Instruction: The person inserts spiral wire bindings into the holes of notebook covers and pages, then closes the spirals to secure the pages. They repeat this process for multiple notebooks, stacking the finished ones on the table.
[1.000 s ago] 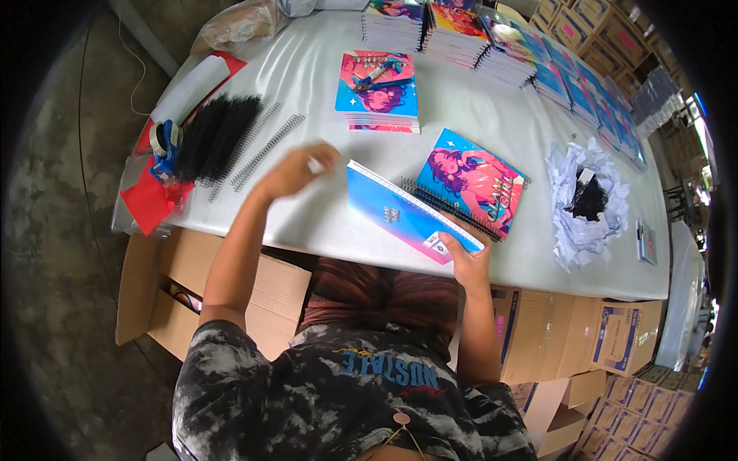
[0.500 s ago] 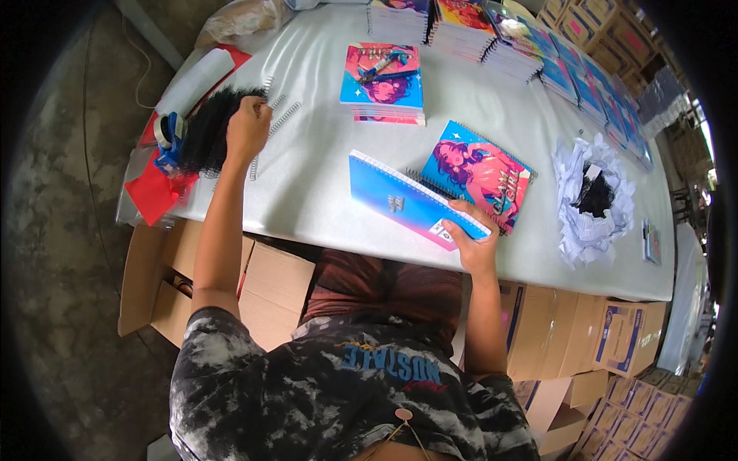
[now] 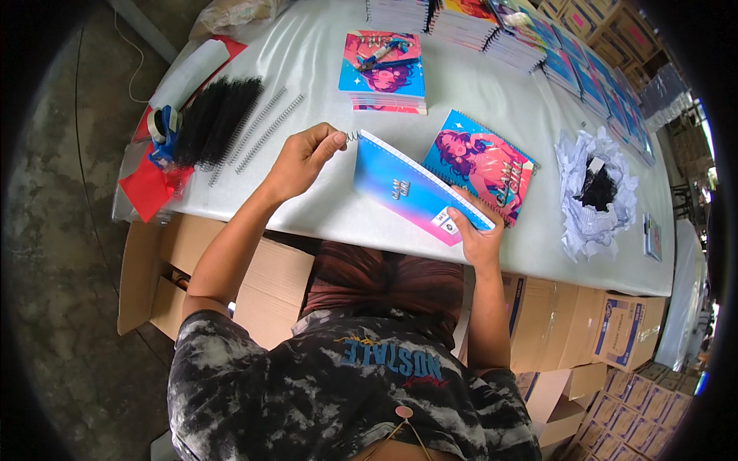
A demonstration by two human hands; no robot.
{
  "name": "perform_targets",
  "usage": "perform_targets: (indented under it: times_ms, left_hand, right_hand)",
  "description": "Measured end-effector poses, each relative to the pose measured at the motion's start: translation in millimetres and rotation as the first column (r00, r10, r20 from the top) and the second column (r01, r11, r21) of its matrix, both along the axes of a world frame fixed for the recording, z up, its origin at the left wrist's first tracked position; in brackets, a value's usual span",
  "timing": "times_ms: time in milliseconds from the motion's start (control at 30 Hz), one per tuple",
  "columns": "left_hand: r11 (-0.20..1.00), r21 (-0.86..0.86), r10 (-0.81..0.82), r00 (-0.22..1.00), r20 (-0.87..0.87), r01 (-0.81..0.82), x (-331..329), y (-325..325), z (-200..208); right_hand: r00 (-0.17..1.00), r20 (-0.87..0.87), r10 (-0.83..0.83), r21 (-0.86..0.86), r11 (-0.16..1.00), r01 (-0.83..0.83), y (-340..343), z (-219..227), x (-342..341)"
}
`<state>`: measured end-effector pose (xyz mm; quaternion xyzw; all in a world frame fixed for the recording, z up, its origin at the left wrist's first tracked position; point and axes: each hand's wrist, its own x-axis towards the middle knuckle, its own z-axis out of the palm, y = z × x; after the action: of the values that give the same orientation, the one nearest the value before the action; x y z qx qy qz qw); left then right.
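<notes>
While fingers (image 3: 456,218) hold a notebook (image 3: 396,184), coils (image 3: 217,123) lie left.

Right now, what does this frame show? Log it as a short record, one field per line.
Left hand: pinches a dark wire coil at the notebook's upper left corner
Right hand: grips the blue-and-pink notebook near its right end
Beside it: illustrated spiral notebook
Table left: black coil bundle, loose coils
Table back: blue tool on a stack
Table right: crumpled pale paper
</notes>
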<state>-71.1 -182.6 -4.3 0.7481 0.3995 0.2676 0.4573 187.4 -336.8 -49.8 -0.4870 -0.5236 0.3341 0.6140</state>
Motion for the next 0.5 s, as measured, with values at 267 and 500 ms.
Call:
perform_targets:
  times_ms: [267, 500]
  left_hand:
    - [0.958, -0.229, -0.133, 0.976, 0.174, 0.172, -1.5, 19.2, 27.7]
    - [0.866, 0.311, -0.277, 0.893, -0.354, 0.392, 8.7, 7.8, 58.0]
  right_hand:
    - [0.992, 0.039, 0.118, 0.125, 0.985, -0.122, 6.1, 0.7, 6.9]
    - [1.0, 0.013, 0.029, -0.029, 0.999, -0.028, -4.1, -10.3, 0.7]
